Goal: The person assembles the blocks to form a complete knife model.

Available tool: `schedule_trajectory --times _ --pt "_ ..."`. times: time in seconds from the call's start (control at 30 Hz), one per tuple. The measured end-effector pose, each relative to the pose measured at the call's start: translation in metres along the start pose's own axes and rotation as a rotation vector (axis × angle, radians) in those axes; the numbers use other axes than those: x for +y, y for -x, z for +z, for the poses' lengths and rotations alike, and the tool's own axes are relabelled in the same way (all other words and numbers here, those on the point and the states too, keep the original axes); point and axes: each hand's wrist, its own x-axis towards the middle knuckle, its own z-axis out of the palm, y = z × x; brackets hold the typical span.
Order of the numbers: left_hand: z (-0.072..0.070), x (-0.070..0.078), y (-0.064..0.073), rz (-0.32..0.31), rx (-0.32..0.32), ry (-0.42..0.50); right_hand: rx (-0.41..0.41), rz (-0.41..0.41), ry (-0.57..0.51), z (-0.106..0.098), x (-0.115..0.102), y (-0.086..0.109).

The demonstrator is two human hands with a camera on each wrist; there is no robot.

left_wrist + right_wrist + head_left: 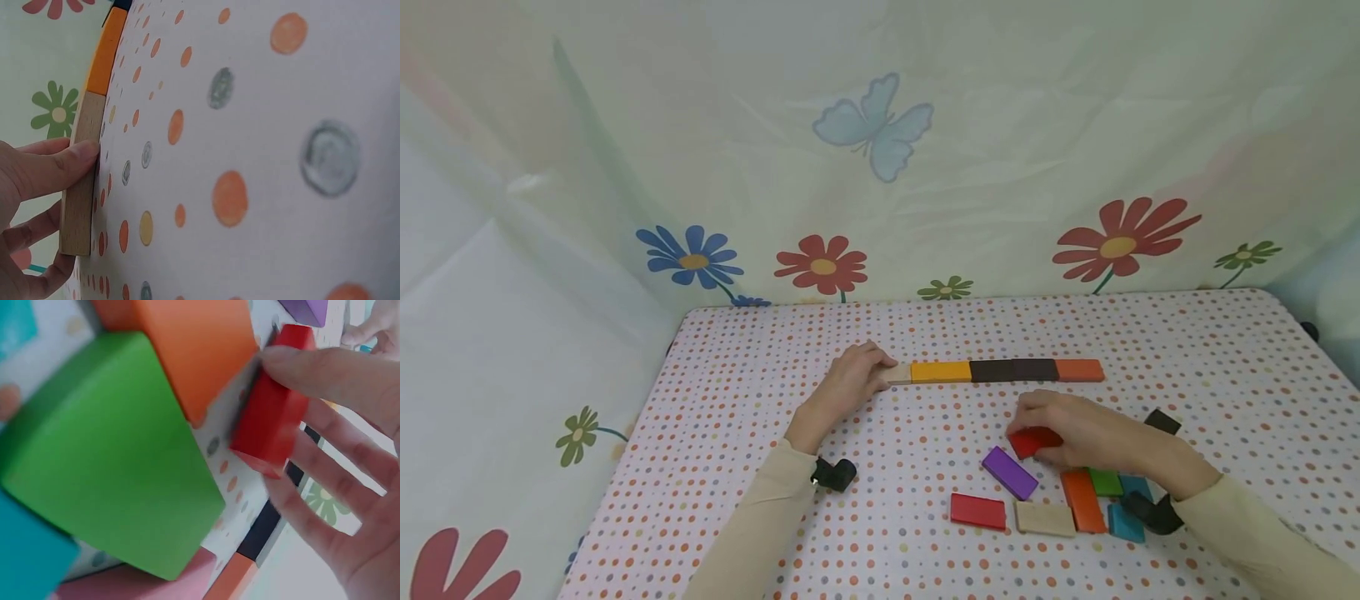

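Note:
A straight row of blocks lies across the middle of the table. At its left end my left hand holds a plain wooden block, thumb on the near side and fingers behind. This block touches a yellow block; two dark blocks and an orange block continue the row rightward. My right hand pinches a red block between thumb and fingers, in front of the row's right part. Whether the red block touches the table cannot be told.
Loose blocks lie around and below the right hand: purple, another red block, beige, orange, green, blue and black. A pink block shows in the right wrist view. A flowered curtain hangs behind the dotted table.

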Motion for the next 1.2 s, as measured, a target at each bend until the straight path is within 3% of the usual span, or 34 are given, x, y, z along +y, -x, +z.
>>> schedule_trajectory --times 0.2,0.33,0.67,1.03,1.2 --pt "0.001 -0.001 0.001 -0.007 0.004 0.002 0.164 0.010 0.098 -0.008 -0.002 -0.019" --pt "0.002 -0.002 0.001 -0.013 0.000 -0.006 0.213 0.037 0.125 -0.010 -0.001 -0.033" --pt "0.003 -0.001 0.000 -0.014 0.001 0.013 0.266 0.078 0.097 -0.009 0.003 -0.048" --pt "0.001 0.000 0.000 -0.010 0.005 0.001 0.213 0.094 0.153 -0.008 -0.001 -0.051" --pt "0.001 -0.001 0.001 -0.011 0.000 0.000 0.228 0.094 0.173 -0.004 0.000 -0.051"
